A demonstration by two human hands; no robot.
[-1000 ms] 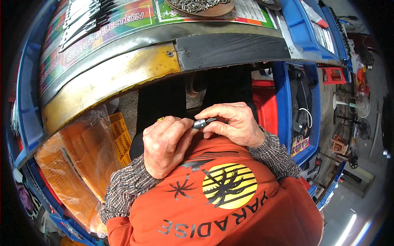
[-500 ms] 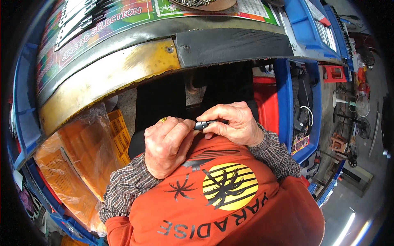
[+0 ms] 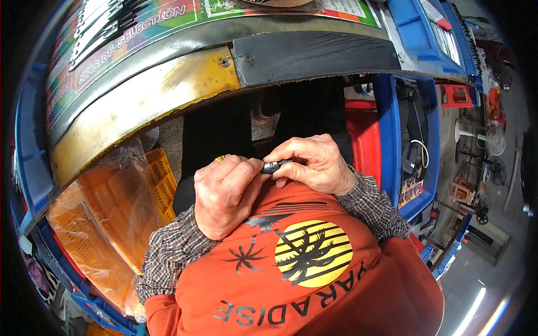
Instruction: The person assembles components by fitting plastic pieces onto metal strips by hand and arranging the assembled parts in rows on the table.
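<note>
Between my hands, in front of the orange-red shirt, is a small black cylindrical part (image 3: pixel 272 167) with small light spots on its side. My left hand (image 3: pixel 226 187), a gold ring on one finger, is closed around the part's left end and hides it. My right hand (image 3: pixel 315 164) pinches the other end between thumb and forefinger, where a short, narrower black piece shows. Whether the two black pieces are joined cannot be seen. Both hands are over my lap, just below the workbench edge.
The curved workbench edge (image 3: pixel 314 55) runs across the top, with a row of flat metallic pieces (image 3: pixel 96 29) lying at its left. A plastic-wrapped orange crate (image 3: pixel 112 210) stands on the left. At right are a red container (image 3: pixel 364 137) and a blue bin (image 3: pixel 388 129) holding dark items.
My right hand has drawn slightly left, closer to the left hand, with its fingertips further over the black part. The bench edge sits a little higher in view.
</note>
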